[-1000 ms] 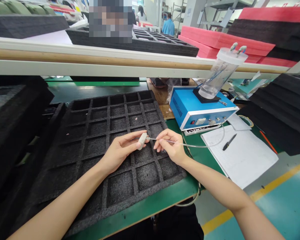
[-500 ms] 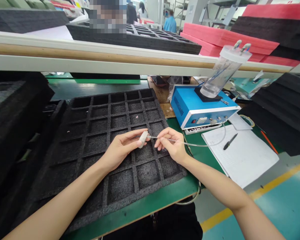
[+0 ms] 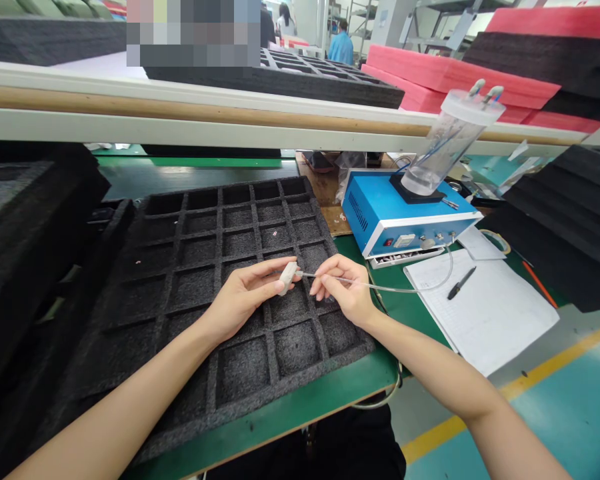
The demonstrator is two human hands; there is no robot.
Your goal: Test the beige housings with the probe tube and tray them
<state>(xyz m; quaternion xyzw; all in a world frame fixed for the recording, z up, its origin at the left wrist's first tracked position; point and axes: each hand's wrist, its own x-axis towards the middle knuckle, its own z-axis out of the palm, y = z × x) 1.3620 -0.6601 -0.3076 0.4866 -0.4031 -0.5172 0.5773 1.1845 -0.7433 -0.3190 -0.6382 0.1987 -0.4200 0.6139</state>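
Observation:
Between the thumb and fingers of my left hand (image 3: 243, 297) is a small whitish-grey block-shaped part (image 3: 287, 278), tilted. My right hand (image 3: 345, 287) pinches a clear thin tube (image 3: 400, 291) close to its end, which meets the right side of the part; whether it is pushed in I cannot tell. The tube curves back to the front of a blue box-shaped machine (image 3: 410, 213), on which a clear cylinder (image 3: 437, 150) with fittings on its lid stands. Both hands are above a black foam tray (image 3: 270, 327) divided into square compartments.
Right of the tray lie paper sheets (image 3: 485, 320) with a black pen (image 3: 461, 283), an orange stick (image 3: 539, 283) and a tape roll (image 3: 497, 243). Black foam (image 3: 25, 267) is stacked at left. A shelf rail (image 3: 230, 120) crosses behind, with pink foam (image 3: 460, 77) above it.
My hands, the part and the tube stay almost still. Behind the shelf, the blurred-out area of a person has shifted left and widened.

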